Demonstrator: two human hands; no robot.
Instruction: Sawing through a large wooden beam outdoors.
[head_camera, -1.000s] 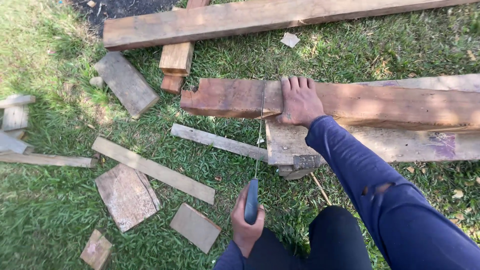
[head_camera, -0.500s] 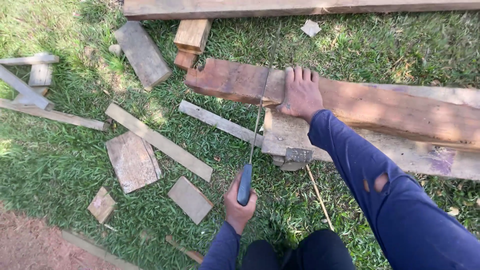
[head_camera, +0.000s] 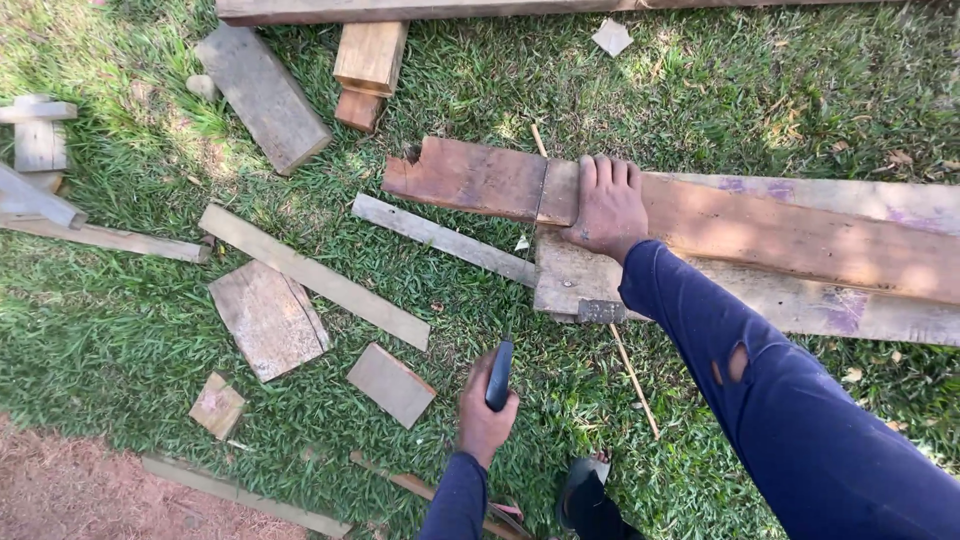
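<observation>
Seen from above, on short green grass (head_camera: 130, 330) in patchy sun. Right hand (head_camera: 607, 205) pressed flat, fingers spread, on a long reddish plank (head_camera: 780, 225) with rough, weathered grain and a notched, chipped left end; a dark saw cut runs across it just left of the fingers. Beneath, a paler grey board (head_camera: 800, 300), flat and stained faintly purple. Left hand (head_camera: 484, 418) closed tight round the dark, smooth saw handle (head_camera: 499, 374), low and near the body; blade too thin to make out clearly. Hands well apart. Torn blue sleeve (head_camera: 790, 420) on the right arm. Scattered offcuts (head_camera: 268, 318) to the left: square and oblong slabs, a thin slat (head_camera: 445, 240), a long flat strip (head_camera: 312, 275), all dry and grey-brown. Thick blocks (head_camera: 368, 62) and a beam (head_camera: 420, 10) at the top edge. Bare reddish soil (head_camera: 70, 495) at bottom left.
</observation>
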